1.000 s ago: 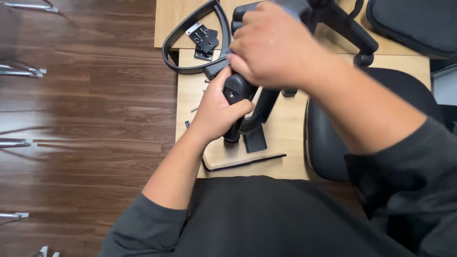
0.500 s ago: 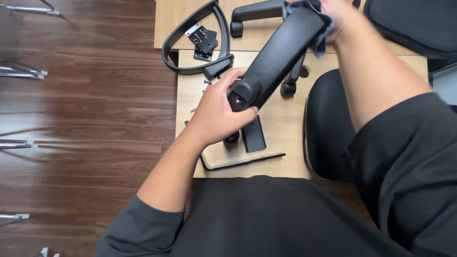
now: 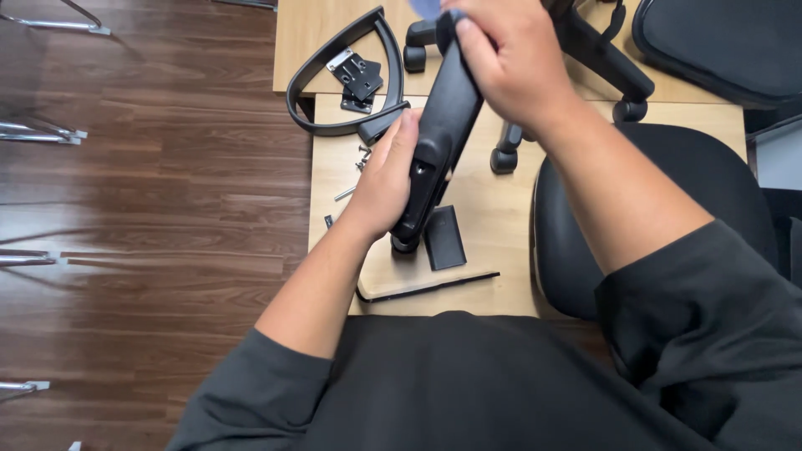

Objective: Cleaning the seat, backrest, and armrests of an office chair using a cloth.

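Note:
My left hand point(image 3: 386, 179) grips the lower end of a long black chair armrest point(image 3: 439, 138) that stands tilted over the cardboard sheet point(image 3: 484, 209). My right hand point(image 3: 510, 63) wraps the armrest's upper end from above. The armrest's bottom tip rests beside a flat black plate point(image 3: 443, 238) on the cardboard. Its upper tip is hidden under my right hand.
A second curved black armrest point(image 3: 322, 79) with metal brackets point(image 3: 359, 79) lies at the far left of the cardboard. Loose screws point(image 3: 355, 171) lie near my left hand. A black wheeled chair base point(image 3: 597, 63) and seat cushion point(image 3: 668, 192) are at right. Dark wood floor point(image 3: 150, 184) fills the left.
My right hand came down from the far end onto the armrest's upper part, and the armrest swung more upright toward me. My left hand kept its grip.

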